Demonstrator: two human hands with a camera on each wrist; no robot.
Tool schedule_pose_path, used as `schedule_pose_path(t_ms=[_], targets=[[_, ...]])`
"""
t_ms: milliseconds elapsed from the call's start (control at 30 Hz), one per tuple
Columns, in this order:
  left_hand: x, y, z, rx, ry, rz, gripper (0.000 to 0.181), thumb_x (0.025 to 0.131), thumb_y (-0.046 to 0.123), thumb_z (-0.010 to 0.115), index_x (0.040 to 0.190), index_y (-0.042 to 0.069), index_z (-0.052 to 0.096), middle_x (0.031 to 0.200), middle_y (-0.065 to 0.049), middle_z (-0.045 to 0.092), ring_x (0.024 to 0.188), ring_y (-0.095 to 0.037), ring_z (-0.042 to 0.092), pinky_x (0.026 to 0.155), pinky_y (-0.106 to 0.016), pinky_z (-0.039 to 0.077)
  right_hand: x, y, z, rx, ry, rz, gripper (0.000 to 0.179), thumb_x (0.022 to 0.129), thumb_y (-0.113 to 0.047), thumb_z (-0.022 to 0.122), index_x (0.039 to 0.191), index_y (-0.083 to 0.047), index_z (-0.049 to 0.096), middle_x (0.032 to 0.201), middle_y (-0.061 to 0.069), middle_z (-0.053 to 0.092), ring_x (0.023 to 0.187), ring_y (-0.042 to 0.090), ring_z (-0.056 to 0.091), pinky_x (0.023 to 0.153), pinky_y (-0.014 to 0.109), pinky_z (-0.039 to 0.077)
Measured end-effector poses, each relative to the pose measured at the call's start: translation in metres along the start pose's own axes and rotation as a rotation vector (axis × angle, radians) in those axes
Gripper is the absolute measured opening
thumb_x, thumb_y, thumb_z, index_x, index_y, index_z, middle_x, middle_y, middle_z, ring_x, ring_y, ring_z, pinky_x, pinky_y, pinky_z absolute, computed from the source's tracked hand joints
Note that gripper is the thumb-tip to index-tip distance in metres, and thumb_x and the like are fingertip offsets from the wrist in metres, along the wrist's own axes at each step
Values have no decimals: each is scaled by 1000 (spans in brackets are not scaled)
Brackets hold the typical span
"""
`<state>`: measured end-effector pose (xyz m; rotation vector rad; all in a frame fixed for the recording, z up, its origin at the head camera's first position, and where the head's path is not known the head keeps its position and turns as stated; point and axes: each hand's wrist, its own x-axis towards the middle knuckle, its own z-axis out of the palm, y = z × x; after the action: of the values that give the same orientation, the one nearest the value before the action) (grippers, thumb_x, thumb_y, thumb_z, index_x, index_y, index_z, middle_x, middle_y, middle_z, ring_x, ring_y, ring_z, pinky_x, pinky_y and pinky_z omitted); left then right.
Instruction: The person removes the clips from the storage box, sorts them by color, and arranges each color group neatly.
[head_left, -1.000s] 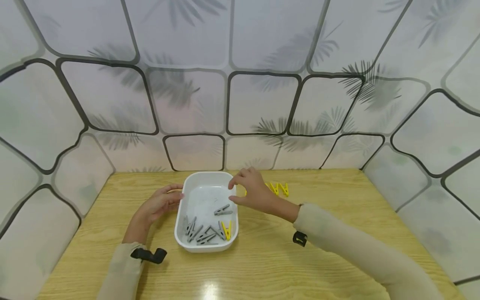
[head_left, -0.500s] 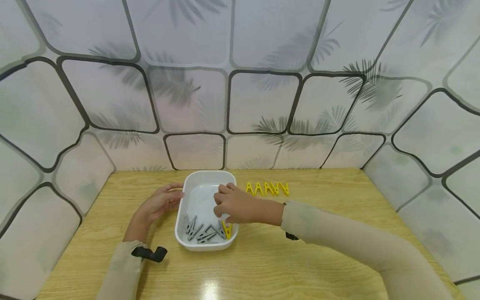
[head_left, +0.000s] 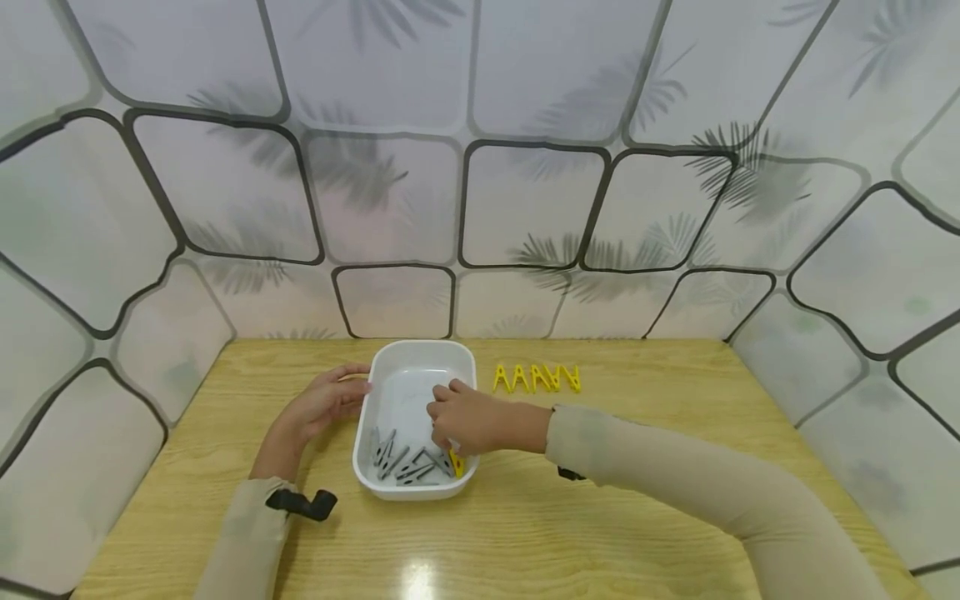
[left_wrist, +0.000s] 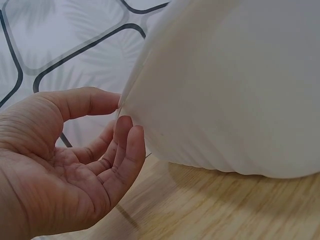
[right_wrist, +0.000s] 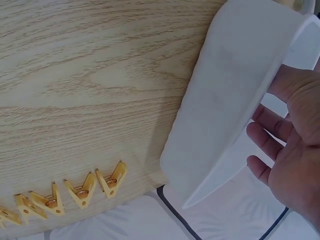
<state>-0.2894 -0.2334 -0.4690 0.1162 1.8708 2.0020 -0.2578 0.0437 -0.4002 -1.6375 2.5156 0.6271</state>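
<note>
A white plastic tray (head_left: 416, 493) holds several grey clothespins (head_left: 412, 471) near its front end and a yellow clothespin (head_left: 457, 462) in the front right corner. My left hand (head_left: 322, 407) rests against the tray's left side; in the left wrist view its thumb tip (left_wrist: 112, 101) touches the rim and the other fingers are loosely bent by the outer wall. Reaching over the right rim, my right hand (head_left: 471, 421) is inside the tray with bent fingers, close to the yellow clothespin and partly covering it. The thumb tip is behind the tray wall in the right wrist view, so any held thing is hidden.
Several yellow clothespins (head_left: 536, 378) lie in a row on the wooden table (head_left: 645, 500), right of the tray's far end. Behind the table stands a patterned wall (head_left: 525, 208). A dark wrist mount (head_left: 302, 503) sits on the left sleeve.
My right hand has moved from above the tray's right rim down and forward into the tray, toward its front right corner. It now covers where a grey clothespin lay. The left hand stays put.
</note>
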Motion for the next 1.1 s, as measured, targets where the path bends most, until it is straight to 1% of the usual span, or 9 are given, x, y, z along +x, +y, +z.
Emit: schedule_pose_path(t_ms=[267, 400, 500, 567, 667, 800, 933, 1000, 1100], targets=[[1, -1, -1, 3, 1, 3, 39, 102, 10, 58, 139, 0, 46, 101, 11, 70, 92, -4, 69, 82, -24, 59, 9, -1, 4, 10, -48, -3, 6, 87, -30, 81, 89, -32, 76, 103, -9, 62, 96, 13, 42, 87, 30, 34], [1, -2, -2, 1, -5, 5, 41, 102, 10, 58, 140, -1, 46, 101, 10, 70, 92, -5, 69, 82, -25, 59, 12, -1, 6, -39, -12, 7, 7, 91, -26, 76, 90, -33, 77, 102, -9, 62, 95, 13, 42, 84, 30, 34], [1, -1, -1, 8, -5, 5, 45, 102, 11, 59, 142, -3, 43, 103, 9, 70, 94, -5, 69, 83, -24, 59, 14, 0, 9, -69, 14, 24, 8, 92, -27, 74, 95, -33, 78, 103, -8, 63, 95, 14, 44, 84, 30, 35], [1, -1, -1, 10, 1, 3, 48, 102, 12, 60, 144, -4, 42, 104, 9, 70, 94, -5, 69, 83, -25, 59, 15, 1, 10, -77, 15, 30, 8, 92, -29, 75, 98, -34, 78, 104, -9, 64, 96, 13, 45, 85, 30, 36], [1, 0, -1, 17, 0, 0, 53, 102, 12, 60, 146, -6, 39, 105, 8, 70, 95, -5, 69, 83, -25, 59, 15, 2, 10, -52, -1, 31, 9, 91, -33, 77, 99, -34, 78, 105, -8, 64, 97, 14, 45, 87, 31, 36], [1, 0, -1, 3, -5, -5, 54, 102, 11, 59, 147, -7, 37, 104, 8, 71, 94, -6, 70, 82, -24, 59, 14, 3, 8, 13, -26, 18, 8, 86, -33, 81, 94, -32, 78, 104, -9, 64, 98, 13, 44, 86, 30, 35], [1, 1, -2, -11, -5, -4, 52, 102, 10, 58, 147, -7, 37, 102, 7, 71, 93, -5, 70, 81, -23, 59, 13, 2, 6, 75, -51, -9, 12, 81, -32, 86, 91, -32, 79, 104, -9, 63, 98, 13, 43, 86, 30, 33], [1, 1, -2, -11, -5, -2, 52, 102, 10, 59, 146, -7, 38, 102, 7, 71, 92, -5, 70, 82, -23, 59, 13, 1, 6, 74, -57, -28, 16, 80, -34, 87, 93, -32, 79, 105, -9, 63, 99, 13, 44, 86, 30, 33], [1, 0, -2, -13, -2, -4, 50, 102, 9, 59, 145, -6, 39, 102, 7, 71, 92, -5, 70, 82, -24, 59, 14, -1, 7, 28, -34, -50, 15, 81, -36, 86, 93, -34, 78, 106, -9, 63, 98, 13, 44, 85, 30, 34]])
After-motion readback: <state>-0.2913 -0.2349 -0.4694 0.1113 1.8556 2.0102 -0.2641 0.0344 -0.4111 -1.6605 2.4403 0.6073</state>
